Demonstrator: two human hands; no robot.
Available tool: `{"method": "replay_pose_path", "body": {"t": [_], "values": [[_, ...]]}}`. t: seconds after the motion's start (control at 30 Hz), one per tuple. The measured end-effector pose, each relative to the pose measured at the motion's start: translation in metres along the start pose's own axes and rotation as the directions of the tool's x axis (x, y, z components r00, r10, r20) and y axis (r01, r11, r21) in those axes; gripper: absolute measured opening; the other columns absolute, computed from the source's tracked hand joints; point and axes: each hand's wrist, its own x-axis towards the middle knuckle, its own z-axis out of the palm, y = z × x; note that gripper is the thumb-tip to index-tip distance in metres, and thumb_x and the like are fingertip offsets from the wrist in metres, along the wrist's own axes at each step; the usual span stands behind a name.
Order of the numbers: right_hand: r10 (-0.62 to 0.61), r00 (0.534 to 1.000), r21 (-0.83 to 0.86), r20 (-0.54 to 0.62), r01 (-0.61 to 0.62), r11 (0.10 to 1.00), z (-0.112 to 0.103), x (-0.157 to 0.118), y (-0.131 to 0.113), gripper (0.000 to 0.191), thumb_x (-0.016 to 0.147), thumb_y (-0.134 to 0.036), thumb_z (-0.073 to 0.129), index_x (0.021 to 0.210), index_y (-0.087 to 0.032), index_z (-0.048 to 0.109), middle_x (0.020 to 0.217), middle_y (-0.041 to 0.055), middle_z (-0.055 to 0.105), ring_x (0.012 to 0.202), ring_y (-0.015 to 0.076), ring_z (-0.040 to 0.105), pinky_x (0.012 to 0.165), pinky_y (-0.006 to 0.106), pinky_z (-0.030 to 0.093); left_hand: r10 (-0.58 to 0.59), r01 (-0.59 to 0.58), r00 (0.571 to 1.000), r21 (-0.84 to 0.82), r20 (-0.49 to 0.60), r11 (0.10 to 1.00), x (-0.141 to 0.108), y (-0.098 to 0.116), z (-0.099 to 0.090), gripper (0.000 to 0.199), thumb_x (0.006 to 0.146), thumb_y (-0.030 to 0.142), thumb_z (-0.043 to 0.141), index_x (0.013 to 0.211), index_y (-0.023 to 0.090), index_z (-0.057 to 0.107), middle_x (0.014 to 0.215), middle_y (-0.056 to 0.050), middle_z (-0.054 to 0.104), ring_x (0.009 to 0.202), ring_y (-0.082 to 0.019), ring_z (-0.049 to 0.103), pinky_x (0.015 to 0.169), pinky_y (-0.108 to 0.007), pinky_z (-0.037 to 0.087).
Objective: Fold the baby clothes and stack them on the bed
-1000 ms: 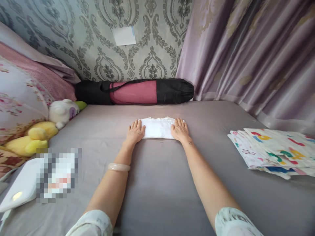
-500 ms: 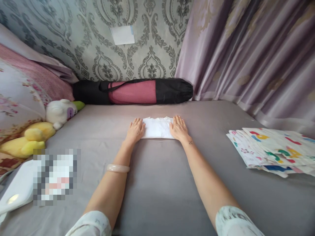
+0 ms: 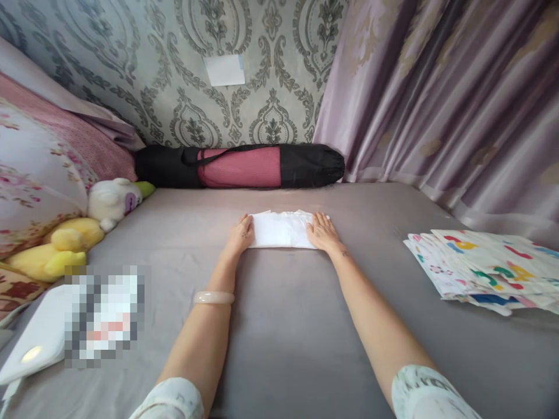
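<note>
A folded white cloth [image 3: 282, 230] lies flat as a wide strip on the grey bed sheet [image 3: 283, 326]. At its left end, my left hand [image 3: 241, 234] has its fingers drawn in around the edge, with the fingertips partly hidden. My right hand [image 3: 322, 231] rests palm down on the right end, fingers stretched out. Some small folds show along the cloth's far edge. A pale bangle [image 3: 213, 298] circles my left forearm.
Patterned folded cloths [image 3: 493, 267] are stacked at the right. A black and pink mat bag [image 3: 240, 167] lies along the wall. Plush toys [image 3: 65, 241], a white device [image 3: 39, 334] and a blurred-out item [image 3: 111, 314] are at the left.
My left fingers, spread flat before, have drawn in at the cloth's left edge. My right hand has shifted slightly right, still flat. The whole view has moved a little.
</note>
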Motion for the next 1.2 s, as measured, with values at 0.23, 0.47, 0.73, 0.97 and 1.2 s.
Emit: {"method": "replay_pose_path", "body": {"t": [0.23,0.47,0.73,0.97,1.2], "values": [[-0.114,0.991,0.026,-0.065,0.116,0.993,-0.011,-0.006,-0.03,0.06,0.1,-0.039,0.014,0.151,-0.013,0.028,0.16,0.0082,0.02,0.147,0.0219,0.014,0.118,0.043,0.012,-0.016,0.011,0.997,-0.068,-0.073,0.998,0.0,0.0,-0.01,0.038,0.089,0.016,0.043,0.122,0.017,0.063,0.138,-0.01,0.056,0.128,-0.021,0.052,0.11,-0.034,0.037],[-0.129,0.991,0.039,-0.038,0.13,0.991,0.005,-0.01,-0.04,0.057,0.101,-0.039,0.016,0.151,-0.017,0.029,0.159,0.0049,0.022,0.146,0.0211,0.015,0.119,0.043,0.011,0.011,-0.013,0.999,-0.046,-0.03,0.999,-0.001,-0.001,-0.01,0.04,0.088,0.009,0.04,0.12,0.016,0.063,0.136,-0.008,0.058,0.127,-0.016,0.052,0.112,-0.028,0.032],[-0.099,0.995,0.043,0.016,0.098,0.994,-0.003,-0.006,-0.043,0.056,0.1,-0.037,0.018,0.15,-0.015,0.031,0.159,0.006,0.022,0.146,0.0237,0.017,0.118,0.046,0.013,-0.04,0.034,0.997,-0.096,-0.063,0.995,0.0,-0.006,-0.01,0.044,0.085,0.004,0.04,0.119,0.015,0.064,0.136,-0.009,0.058,0.129,-0.019,0.051,0.109,-0.033,0.037],[-0.195,0.972,0.015,-0.133,0.199,0.98,-0.004,-0.003,-0.088,0.056,0.1,-0.034,0.023,0.147,-0.008,0.037,0.157,0.011,0.028,0.146,0.0239,0.018,0.118,0.044,0.01,-0.069,0.056,0.992,-0.118,-0.104,0.991,0.0,-0.005,-0.013,0.043,0.086,0.005,0.039,0.116,0.017,0.067,0.133,-0.008,0.06,0.127,-0.018,0.052,0.11,-0.033,0.037],[-0.198,0.974,0.029,-0.112,0.202,0.979,0.015,-0.002,-0.095,0.057,0.1,-0.037,0.021,0.145,-0.007,0.038,0.153,0.0124,0.035,0.143,0.0233,0.025,0.118,0.042,0.011,-0.057,0.042,0.992,-0.133,-0.109,0.99,-0.002,-0.004,-0.016,0.041,0.086,0.007,0.04,0.114,0.019,0.067,0.13,-0.005,0.063,0.124,-0.018,0.055,0.108,-0.032,0.039]]}}
